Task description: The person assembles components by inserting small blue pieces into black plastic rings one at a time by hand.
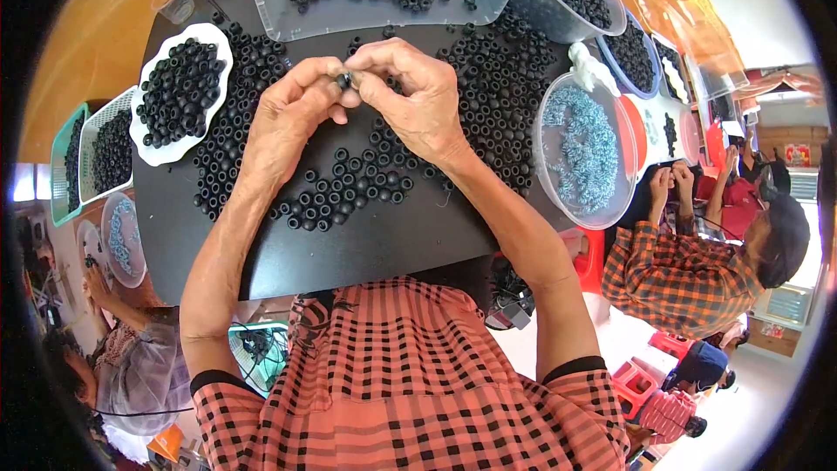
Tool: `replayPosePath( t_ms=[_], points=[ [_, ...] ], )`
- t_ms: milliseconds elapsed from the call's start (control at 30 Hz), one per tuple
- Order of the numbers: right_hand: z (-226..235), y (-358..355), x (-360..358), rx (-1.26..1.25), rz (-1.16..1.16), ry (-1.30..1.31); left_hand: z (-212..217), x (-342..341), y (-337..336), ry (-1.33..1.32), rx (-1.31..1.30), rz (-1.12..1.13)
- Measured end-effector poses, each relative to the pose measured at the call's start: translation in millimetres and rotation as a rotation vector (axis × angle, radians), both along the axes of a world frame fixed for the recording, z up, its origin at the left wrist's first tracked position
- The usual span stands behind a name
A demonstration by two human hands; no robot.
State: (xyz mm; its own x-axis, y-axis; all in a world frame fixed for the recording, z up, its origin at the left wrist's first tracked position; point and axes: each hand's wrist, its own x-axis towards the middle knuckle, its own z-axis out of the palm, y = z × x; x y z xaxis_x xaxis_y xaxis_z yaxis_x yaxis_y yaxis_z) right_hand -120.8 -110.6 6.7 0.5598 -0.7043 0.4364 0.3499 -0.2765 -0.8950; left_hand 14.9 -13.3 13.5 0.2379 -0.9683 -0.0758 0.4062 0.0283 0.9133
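My left hand and my right hand meet above the dark table. Between their fingertips is a small black ring-shaped piece, with a bluish glint on it. The left thumb and fingers grip this piece. My right thumb and forefinger are pinched together right beside it; what they hold is too small to tell. Loose black rings of the same sort lie below the hands, and more are spread on both sides. To the right, a round clear tub holds many small light-blue pieces.
A clear bin of black rings stands at the far edge, with another clear tub beside it. On the left are a scalloped white plate, a white basket and a clear cup. Other people sit at both sides.
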Motion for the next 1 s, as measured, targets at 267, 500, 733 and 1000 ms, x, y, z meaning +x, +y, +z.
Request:
replayPosePath(
  t_ms=[267,500,733,1000],
  points=[
    [1,-1,-3,-0.170,0.030,0.103,-7,-4,3,-0.410,-0.010,0.095],
    [-2,1,-1,-0.012,0.064,0.086,-3,-1,3,-0.333,0.021,0.087],
    [-2,0,0,-0.102,-0.030,0.078,-5,0,4,-0.114,-0.026,0.078],
    [-10,0,1,-0.094,-0.009,0.087,-6,-5,3,-0.265,-0.026,0.107]
  ],
)
